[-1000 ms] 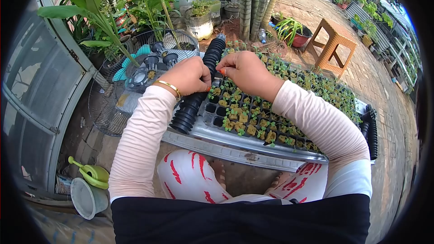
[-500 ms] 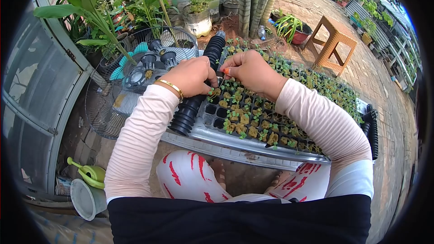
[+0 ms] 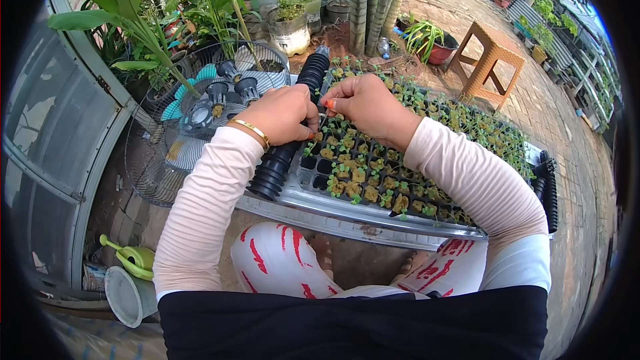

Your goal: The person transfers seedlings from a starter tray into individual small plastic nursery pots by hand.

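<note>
My left hand (image 3: 288, 117), with a gold bangle at its wrist, has its fingers closed over the left edge of a black seedling tray (image 3: 308, 178). What its fingertips grip is hidden. Opposite it, my right hand (image 3: 372, 108) pinches a thin stick-like tool (image 3: 324, 121) pointing down between the two hands. The tray's cells hold green seedlings (image 3: 358, 177) in brownish plugs; a few cells at the near left corner hold no plug. A long stack of black ribbed cups (image 3: 273, 170) lies left of the tray, partly behind my left hand.
Black net pots (image 3: 217, 93) rest on a wire fan guard (image 3: 143, 167) at the left. A metal-edged table (image 3: 373, 227) bears the tray. Another black stack (image 3: 549, 190) lies at its right end. Beyond stand a brown stool (image 3: 490, 60) and potted plants. A green watering can (image 3: 133, 259) is lower left.
Both hands stay close together at the tray's left side. The fingertips shift slightly, and the plug that showed beside my left thumb is less visible now.
</note>
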A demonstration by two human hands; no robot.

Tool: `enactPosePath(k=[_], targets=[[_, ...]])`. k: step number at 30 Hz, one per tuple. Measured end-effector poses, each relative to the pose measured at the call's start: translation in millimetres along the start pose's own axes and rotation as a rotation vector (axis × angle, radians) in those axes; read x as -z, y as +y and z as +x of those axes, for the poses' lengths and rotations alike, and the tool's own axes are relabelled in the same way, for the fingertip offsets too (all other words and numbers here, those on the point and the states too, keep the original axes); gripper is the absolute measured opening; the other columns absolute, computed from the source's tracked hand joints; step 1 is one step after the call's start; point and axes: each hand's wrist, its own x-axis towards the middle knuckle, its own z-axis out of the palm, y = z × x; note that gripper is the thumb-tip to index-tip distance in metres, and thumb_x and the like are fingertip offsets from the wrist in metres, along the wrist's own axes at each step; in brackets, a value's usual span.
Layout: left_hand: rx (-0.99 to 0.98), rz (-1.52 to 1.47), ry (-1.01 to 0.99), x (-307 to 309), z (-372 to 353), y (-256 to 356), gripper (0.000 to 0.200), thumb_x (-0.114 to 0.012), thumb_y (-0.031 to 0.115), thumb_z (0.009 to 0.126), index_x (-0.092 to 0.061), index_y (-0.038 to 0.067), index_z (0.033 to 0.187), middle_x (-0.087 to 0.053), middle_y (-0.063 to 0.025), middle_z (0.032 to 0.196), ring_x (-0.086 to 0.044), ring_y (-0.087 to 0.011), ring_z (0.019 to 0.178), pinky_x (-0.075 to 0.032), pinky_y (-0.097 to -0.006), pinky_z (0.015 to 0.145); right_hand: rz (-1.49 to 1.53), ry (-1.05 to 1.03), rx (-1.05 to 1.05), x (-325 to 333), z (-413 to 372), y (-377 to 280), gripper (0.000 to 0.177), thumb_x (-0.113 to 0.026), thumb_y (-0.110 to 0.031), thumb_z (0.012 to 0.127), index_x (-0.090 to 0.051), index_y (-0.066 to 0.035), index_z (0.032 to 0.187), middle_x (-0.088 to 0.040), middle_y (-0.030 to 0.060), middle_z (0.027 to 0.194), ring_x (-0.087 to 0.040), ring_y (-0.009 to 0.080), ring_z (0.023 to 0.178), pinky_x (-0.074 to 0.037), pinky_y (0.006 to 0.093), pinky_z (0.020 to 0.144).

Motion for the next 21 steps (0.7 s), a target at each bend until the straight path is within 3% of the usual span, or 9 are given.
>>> enactPosePath(k=[2,7,11,14,16,21], targets=[[-0.035,0.008,0.041,-4,0,-1,0.011,-0.070,0.014,0.064,-0.067,0.011,0.074,-0.050,-0.0080,0.081,-0.053,-0.0272,0.083,-0.042,-0.0370,0.073,-0.006,0.023,0.020,1,0,1,0.009,-0.063,-0.002,0.076,-0.067,0.001,0.083,-0.064,0.0102,0.071,-0.059,0.0143,0.062,-0.046,0.0286,0.058],[-0.055,0.033,0.097,-8,-1,1,0.012,-0.069,0.013,0.064,-0.067,0.009,0.074,-0.049,-0.0072,0.076,-0.052,-0.0261,0.079,-0.041,-0.0357,0.069,-0.449,0.109,0.253,3,-5,-10,0.012,-0.061,-0.009,0.073,-0.068,-0.002,0.079,-0.063,0.0171,0.075,-0.061,0.0281,0.066,-0.048,0.0346,0.064],[-0.074,0.056,0.125,-9,-1,1,0.013,-0.070,0.013,0.064,-0.066,0.009,0.076,-0.050,-0.0076,0.077,-0.053,-0.0267,0.079,-0.041,-0.0362,0.068,-0.478,0.106,0.244,-4,-6,-6,0.012,-0.060,-0.010,0.073,-0.068,-0.002,0.079,-0.063,0.0180,0.076,-0.060,0.0310,0.069,-0.048,0.0356,0.065],[-0.063,0.039,0.120,-8,0,0,0.013,-0.070,0.013,0.065,-0.066,0.008,0.076,-0.050,-0.0077,0.077,-0.053,-0.0268,0.079,-0.041,-0.0360,0.069,-0.373,0.070,0.175,-6,-2,3,0.011,-0.061,-0.008,0.074,-0.068,-0.001,0.078,-0.064,0.0158,0.072,-0.061,0.0254,0.064,-0.048,0.0330,0.062],[-0.054,0.025,0.115,-8,0,-1,0.013,-0.070,0.013,0.065,-0.066,0.008,0.076,-0.050,-0.0078,0.077,-0.052,-0.0268,0.080,-0.041,-0.0358,0.070,-0.076,0.077,0.005,-6,1,4,0.010,-0.061,-0.004,0.079,-0.065,0.005,0.083,-0.062,0.0071,0.069,-0.056,0.0115,0.062,-0.046,0.0249,0.057],[-0.067,-0.123,0.102,-3,6,-11,0.011,-0.068,0.012,0.064,-0.066,0.008,0.074,-0.051,-0.0099,0.080,-0.054,-0.0274,0.082,-0.043,-0.0342,0.071,0.019,0.086,-0.050,3,-1,-5,0.012,-0.059,-0.005,0.082,-0.063,0.005,0.086,-0.061,0.0047,0.069,-0.054,0.0094,0.061,-0.044,0.0221,0.056]])
